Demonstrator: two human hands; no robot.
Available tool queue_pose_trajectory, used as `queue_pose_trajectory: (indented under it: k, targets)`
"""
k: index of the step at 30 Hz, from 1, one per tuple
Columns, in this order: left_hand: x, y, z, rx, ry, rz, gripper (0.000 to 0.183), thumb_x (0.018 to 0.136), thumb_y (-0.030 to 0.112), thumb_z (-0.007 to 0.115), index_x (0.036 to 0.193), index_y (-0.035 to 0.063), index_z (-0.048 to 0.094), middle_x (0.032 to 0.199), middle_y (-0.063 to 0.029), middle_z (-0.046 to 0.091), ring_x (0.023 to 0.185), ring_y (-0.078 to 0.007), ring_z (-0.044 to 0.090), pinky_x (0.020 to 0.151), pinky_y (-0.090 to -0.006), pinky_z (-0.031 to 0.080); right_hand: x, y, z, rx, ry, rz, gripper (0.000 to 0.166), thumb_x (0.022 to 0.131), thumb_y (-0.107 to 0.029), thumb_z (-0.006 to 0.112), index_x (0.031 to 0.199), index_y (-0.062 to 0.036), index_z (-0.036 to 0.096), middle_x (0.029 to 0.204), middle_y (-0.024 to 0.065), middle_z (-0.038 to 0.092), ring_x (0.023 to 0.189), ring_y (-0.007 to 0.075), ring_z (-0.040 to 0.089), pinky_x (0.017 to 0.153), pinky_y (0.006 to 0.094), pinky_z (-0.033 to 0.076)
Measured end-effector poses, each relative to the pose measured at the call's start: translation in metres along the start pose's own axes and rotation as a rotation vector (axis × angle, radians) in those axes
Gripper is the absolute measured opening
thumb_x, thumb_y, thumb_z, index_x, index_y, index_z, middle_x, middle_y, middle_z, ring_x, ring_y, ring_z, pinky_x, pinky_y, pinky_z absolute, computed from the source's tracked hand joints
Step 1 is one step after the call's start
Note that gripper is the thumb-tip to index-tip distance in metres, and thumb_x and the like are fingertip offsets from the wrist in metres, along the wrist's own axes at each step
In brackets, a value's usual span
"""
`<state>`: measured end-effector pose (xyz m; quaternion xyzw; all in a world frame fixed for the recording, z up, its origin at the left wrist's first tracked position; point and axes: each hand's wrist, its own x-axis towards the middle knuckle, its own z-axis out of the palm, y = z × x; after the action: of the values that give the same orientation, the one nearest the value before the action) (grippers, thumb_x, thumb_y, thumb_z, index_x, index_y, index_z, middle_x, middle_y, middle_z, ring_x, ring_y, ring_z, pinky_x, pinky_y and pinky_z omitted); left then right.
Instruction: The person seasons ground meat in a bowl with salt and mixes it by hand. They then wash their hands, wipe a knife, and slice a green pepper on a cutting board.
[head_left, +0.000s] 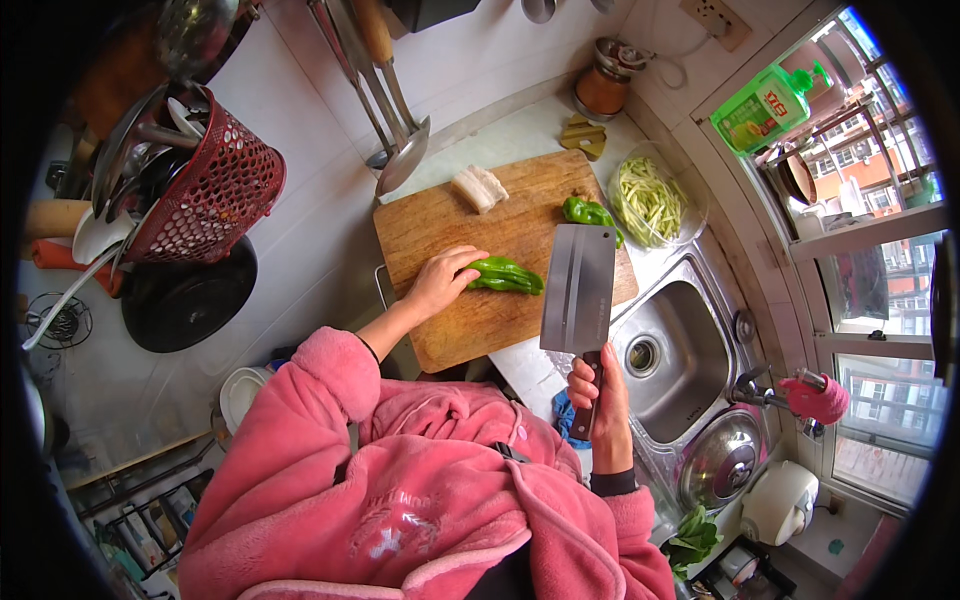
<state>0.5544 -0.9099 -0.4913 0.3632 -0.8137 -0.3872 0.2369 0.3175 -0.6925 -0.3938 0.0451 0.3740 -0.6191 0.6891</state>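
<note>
My left hand (439, 281) rests on one end of a green pepper (506, 275), which lies on a wooden cutting board (442, 337). In my right hand (606, 394) is the dark handle of a cleaver (579, 289); its broad blade is raised over the board's right edge. Behind the blade, another green pepper (589, 212) is partly hidden at the board's right side. A pale, whitish block of food, possibly fatty meat (480, 188), lies near the far edge of the board.
A clear bowl of shredded green vegetable (651, 201) stands right of the board, above a steel sink (686, 360). Ladles (405, 161) hang on the wall at the back. A red perforated utensil basket (217, 184) is at left. A metal lid (721, 459) lies below the sink.
</note>
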Motion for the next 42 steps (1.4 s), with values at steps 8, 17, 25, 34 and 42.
queue_pose_trajectory:
  k: [8, 17, 25, 34, 42]
  targets:
    - [-0.005, -0.004, 0.008, 0.05, 0.075, 0.083, 0.034, 0.086, 0.009, 0.069, 0.119, 0.0057, 0.065, 0.121, -0.0153, 0.064, 0.115, -0.0327, 0.059, 0.1, -0.04, 0.047, -0.002, 0.011, 0.013, -0.326, 0.046, -0.068, 0.023, 0.105, -0.036, 0.048, 0.12, -0.0184, 0.047, 0.068, -0.0013, 0.039, 0.047, 0.0052, 0.034, 0.039, 0.0189, 0.031]
    - [-0.011, 0.007, 0.008, 0.145, 0.104, 0.112, 0.036, 0.086, 0.01, 0.069, 0.122, 0.0071, 0.065, 0.116, -0.0131, 0.06, 0.111, -0.0323, 0.055, 0.097, -0.0403, 0.045, 0.005, 0.022, 0.002, -0.319, 0.039, -0.07, 0.024, 0.104, -0.032, 0.05, 0.123, -0.017, 0.047, 0.07, -0.0003, 0.041, 0.05, 0.0064, 0.037, 0.042, 0.0204, 0.034]
    - [-0.013, 0.008, 0.004, 0.079, 0.124, 0.057, 0.049, 0.088, 0.014, 0.069, 0.135, 0.0087, 0.055, 0.125, -0.0133, 0.056, 0.118, -0.0308, 0.053, 0.101, -0.0389, 0.043, -0.001, 0.015, 0.007, -0.429, 0.071, -0.102, 0.027, 0.104, -0.029, 0.05, 0.127, -0.0168, 0.047, 0.07, -0.0007, 0.041, 0.05, 0.0067, 0.038, 0.042, 0.0205, 0.034]
    - [-0.03, -0.007, -0.005, -0.016, 0.267, -0.003, 0.036, 0.092, 0.008, 0.062, 0.127, 0.0029, 0.055, 0.125, -0.0147, 0.058, 0.115, -0.03, 0.058, 0.099, -0.0379, 0.047, -0.013, 0.003, -0.001, -0.591, 0.086, -0.137, 0.046, 0.103, -0.03, 0.051, 0.145, -0.0156, 0.041, 0.071, -0.0022, 0.041, 0.053, 0.0063, 0.04, 0.046, 0.0213, 0.037]
    - [-0.019, 0.003, 0.008, -0.016, 0.155, 0.133, 0.025, 0.089, 0.006, 0.064, 0.114, 0.0041, 0.063, 0.118, -0.0143, 0.061, 0.111, -0.0315, 0.059, 0.096, -0.0386, 0.048, 0.001, 0.02, -0.002, -1.119, 0.123, -0.335, 0.052, 0.102, -0.017, 0.049, 0.152, -0.0096, 0.037, 0.07, -0.0006, 0.049, 0.055, 0.0062, 0.046, 0.049, 0.0221, 0.041]
